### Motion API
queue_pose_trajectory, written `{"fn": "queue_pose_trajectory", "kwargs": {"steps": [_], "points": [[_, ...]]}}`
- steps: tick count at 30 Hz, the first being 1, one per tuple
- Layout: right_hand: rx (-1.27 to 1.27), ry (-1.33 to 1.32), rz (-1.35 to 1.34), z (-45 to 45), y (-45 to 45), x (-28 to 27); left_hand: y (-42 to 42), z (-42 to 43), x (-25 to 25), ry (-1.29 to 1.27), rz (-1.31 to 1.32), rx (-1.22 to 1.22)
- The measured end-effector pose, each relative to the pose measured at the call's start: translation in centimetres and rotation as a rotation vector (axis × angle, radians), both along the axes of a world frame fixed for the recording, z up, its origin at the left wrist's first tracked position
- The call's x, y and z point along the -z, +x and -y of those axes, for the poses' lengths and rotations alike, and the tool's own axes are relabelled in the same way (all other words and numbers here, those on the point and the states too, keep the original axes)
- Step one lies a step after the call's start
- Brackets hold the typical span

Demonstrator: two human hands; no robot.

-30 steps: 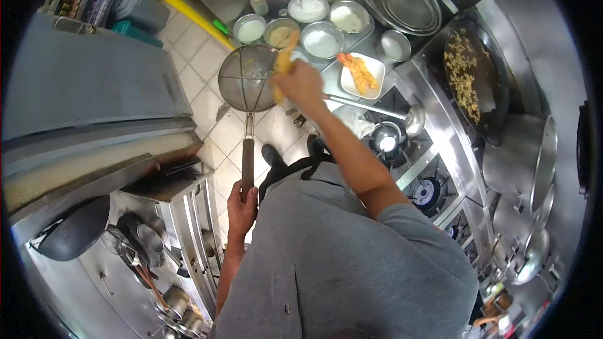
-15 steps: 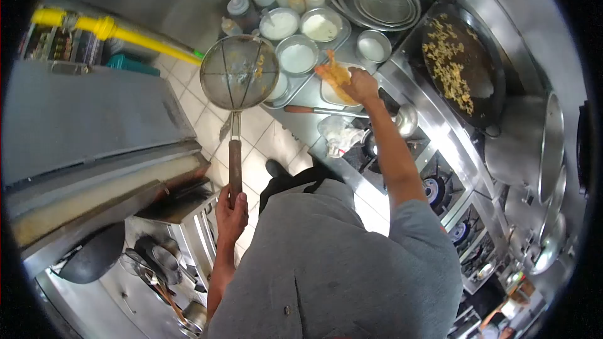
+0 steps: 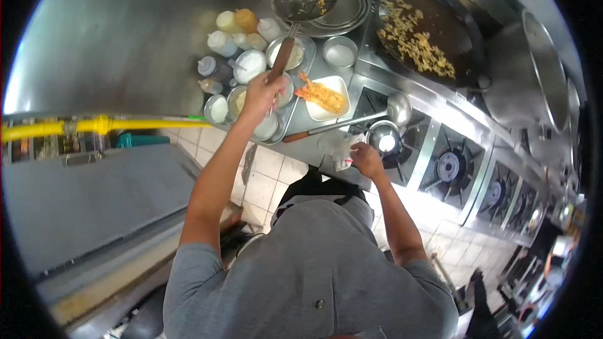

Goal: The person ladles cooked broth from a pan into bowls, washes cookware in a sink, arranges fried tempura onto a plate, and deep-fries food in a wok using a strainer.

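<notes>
My left hand is closed around the wooden handle of a round mesh strainer. The strainer is held over the back of the counter, with yellow fried crumbs in its mesh. Golden battered fried shrimp, with reddish tails, lie on a white rectangular dish. My right hand is at the edge of a crumpled white cloth, its fingers partly curled; whether they grip it is not visible. A ladle with a wooden handle lies between the dish and the cloth.
A large dark pan with scattered fried bits stands at the back right. Squeeze bottles and metal bowls crowd the counter. Gas burners run along the right, near a large pot. A yellow pipe crosses the left.
My left hand has carried the strainer from the left side up over the back of the counter. My right hand has let go of the fried shrimp on the dish and moved down to the cloth.
</notes>
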State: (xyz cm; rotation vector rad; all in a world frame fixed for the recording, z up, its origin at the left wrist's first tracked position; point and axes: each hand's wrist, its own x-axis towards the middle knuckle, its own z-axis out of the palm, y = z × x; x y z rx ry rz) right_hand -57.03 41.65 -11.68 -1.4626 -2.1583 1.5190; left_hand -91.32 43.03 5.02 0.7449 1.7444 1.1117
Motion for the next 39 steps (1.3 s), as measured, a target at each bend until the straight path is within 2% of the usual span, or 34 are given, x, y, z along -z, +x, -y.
{"fn": "queue_pose_trajectory", "kwargs": {"steps": [1,3,5,7,8,10,11,13,14,15,17,18,19,21,22,25,26,28,30,31,32,34,37,38,39], "points": [[0.037,-0.003,0.006,0.3,-1.2,0.8,-0.9,-2.3,0.9,-0.003,0.006,0.037],[0.176,-0.014,-0.182,0.2,-4.0,3.3,-2.2,-5.9,3.5,-0.013,0.003,0.089],[0.452,-0.286,-0.284,-1.4,-7.1,3.9,-2.8,-7.3,5.0,0.021,0.058,0.137],[0.522,-0.031,-0.201,-3.4,-9.2,7.5,-4.5,-7.8,6.8,0.019,0.077,0.223],[0.546,-0.032,-0.198,-4.6,-10.2,8.3,-5.2,-7.4,7.8,0.014,0.080,0.247],[0.455,0.200,0.179,-6.2,-11.5,9.8,-6.1,-4.8,8.9,0.101,-0.251,0.173],[0.472,0.193,0.181,-7.2,-11.4,11.0,-6.5,-3.1,8.7,0.127,-0.435,0.191],[-0.184,0.286,0.361,-9.1,-10.7,13.0,-7.4,0.3,7.6,0.158,-0.703,0.226],[-0.164,0.291,0.358,-9.4,-10.6,12.3,-8.1,1.8,6.9,0.158,-0.788,0.246],[-0.095,0.144,0.258,-9.7,-10.3,10.9,-8.8,3.8,6.6,0.149,-0.691,0.270],[0.341,-0.211,0.072,-9.9,-10.6,8.2,-9.1,6.0,5.8,0.156,-0.612,0.313],[0.351,-0.205,0.060,-9.7,-10.4,8.1,-8.6,6.6,5.5,0.152,-0.589,0.355],[0.121,0.050,0.098,-9.5,-9.8,8.7,-8.0,7.0,5.2,0.148,-0.565,0.397],[-0.088,0.313,0.137,-8.6,-8.9,11.3,-6.1,7.8,5.3,0.178,-0.525,0.465],[0.025,0.564,0.091,-7.7,-8.5,13.4,-4.7,8.0,5.3,0.199,-0.473,0.527],[0.413,-0.023,-0.170,-3.3,-4.6,1.7,1.9,8.0,3.3,0.358,-0.479,0.637],[0.567,-0.160,-0.255,-2.0,-2.7,0.5,3.9,8.2,3.6,0.382,-0.460,0.681],[0.470,0.192,-0.243,1.7,1.6,2.1,8.5,8.0,4.7,0.586,-0.405,0.631],[0.427,0.569,-0.212,5.4,6.9,3.7,13.6,7.7,5.3,0.675,-0.462,0.714],[0.728,0.052,-0.379,8.0,9.3,-0.5,16.5,7.6,6.0,0.634,-0.382,0.740],[0.884,0.020,-0.370,10.8,12.3,-4.9,19.4,8.2,6.7,0.569,-0.317,0.773],[0.990,0.005,-0.316,16.5,18.9,-6.1,25.7,9.8,7.6,0.505,-0.191,0.887],[1.196,0.072,-0.276,25.5,27.9,-6.0,32.3,11.2,10.0,0.301,-0.195,1.091],[1.271,0.003,-0.264,28.7,31.1,-7.5,33.9,11.7,11.1,0.322,-0.181,1.129],[1.339,-0.068,-0.252,31.8,34.1,-8.9,35.4,12.0,12.3,0.201,-0.190,1.230]]}}
